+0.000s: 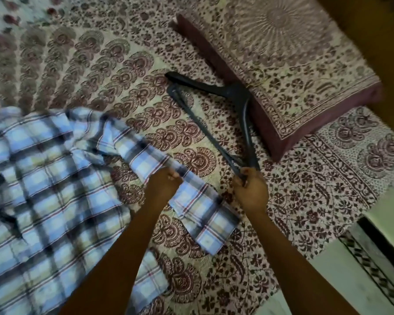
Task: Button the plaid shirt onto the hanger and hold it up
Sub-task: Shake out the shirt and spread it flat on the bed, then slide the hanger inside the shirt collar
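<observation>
A printed bedspread is covering the bed, with the blue-and-cream plaid shirt lying crumpled across its left side. A dark hanger is lying beside a pillow. The left hand is gripping shirt fabric; the right hand is clasping the hanger's end.

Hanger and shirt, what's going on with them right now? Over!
Left hand grips plaid shirt. Right hand grips one end of black hanger. Shirt not on hanger yet. Hanger's hook lies under pillow edge, may snag.
</observation>
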